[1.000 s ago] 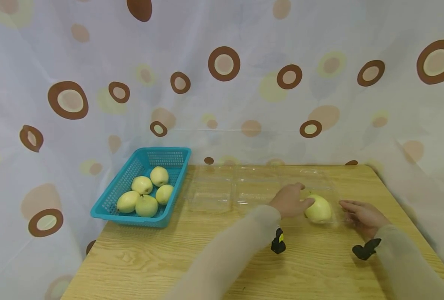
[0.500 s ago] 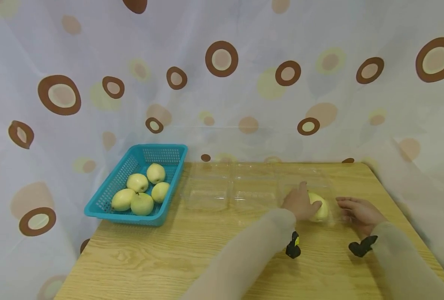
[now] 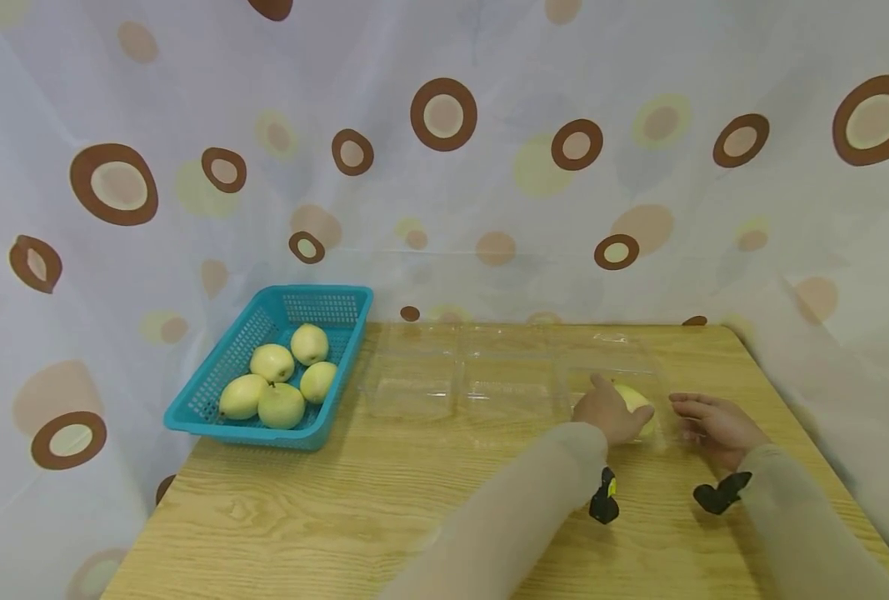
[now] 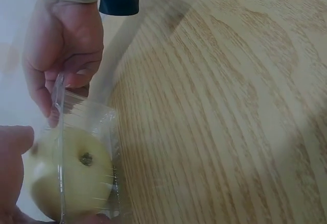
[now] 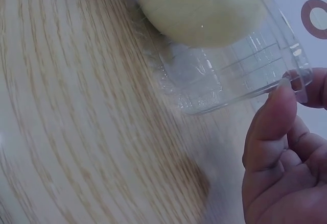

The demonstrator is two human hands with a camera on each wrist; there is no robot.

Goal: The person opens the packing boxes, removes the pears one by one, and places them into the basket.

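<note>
A pale yellow-green pear (image 3: pixel 630 397) sits inside the right-hand clear plastic box (image 5: pixel 196 83). My left hand (image 3: pixel 611 414) reaches into that box and holds the pear, its thumb on the near side; in the left wrist view the thumb (image 4: pixel 13 145) shows against the fruit. The pear's dark end faces the left wrist camera. My right hand (image 3: pixel 720 429) pinches the box's right rim between thumb and fingers, as the right wrist view shows.
Two more clear boxes, a middle one (image 3: pixel 510 392) and a left one (image 3: pixel 414 400), stand in a row on the wooden table (image 3: pixel 324 517). A blue basket (image 3: pixel 324 425) with several pears (image 3: pixel 281 406) stands at the left. A patterned curtain (image 3: pixel 504 200) hangs behind.
My left hand has moved right with the pear, deeper into the right-hand box. My right hand keeps its place at the rim. The head view has shifted slightly.
</note>
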